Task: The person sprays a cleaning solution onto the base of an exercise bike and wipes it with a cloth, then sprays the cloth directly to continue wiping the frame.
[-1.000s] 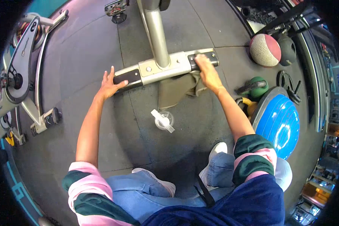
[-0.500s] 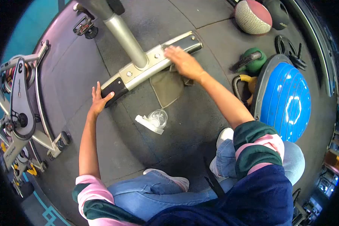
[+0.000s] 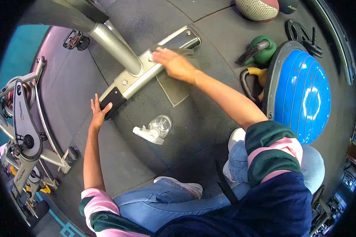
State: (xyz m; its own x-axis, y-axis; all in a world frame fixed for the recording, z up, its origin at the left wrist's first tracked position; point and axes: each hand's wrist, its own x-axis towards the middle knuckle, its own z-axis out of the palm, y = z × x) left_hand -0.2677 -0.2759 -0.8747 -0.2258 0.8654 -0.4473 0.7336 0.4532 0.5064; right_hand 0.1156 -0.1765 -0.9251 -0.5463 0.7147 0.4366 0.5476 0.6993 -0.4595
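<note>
My left hand [image 3: 99, 112] rests against the black end cap [image 3: 112, 100] of a silver machine base bar [image 3: 146, 73], its fingers stretched apart and its thumb on the cap. My right hand [image 3: 174, 65] presses a greyish-olive cloth [image 3: 175, 91] onto the bar beside the bolted post [image 3: 116, 49]. The cloth hangs down over the bar's near side, and its part under my palm is hidden. On the floor between my arms, a clear spray bottle [image 3: 160, 123] with a white trigger head [image 3: 148, 134] stands upright, seen from above.
To the right are a blue balance dome [image 3: 302, 94], a green kettlebell [image 3: 261, 49], a yellow kettlebell [image 3: 257, 79], weight plates [image 3: 298, 33] and a red-and-grey ball [image 3: 259, 8]. An exercise bike [image 3: 27, 122] stands at the left on the dark rubber floor [image 3: 201, 130].
My right hand has slid the cloth along the bar towards the post. My left hand stays at the end cap. The whole view has shifted slightly.
</note>
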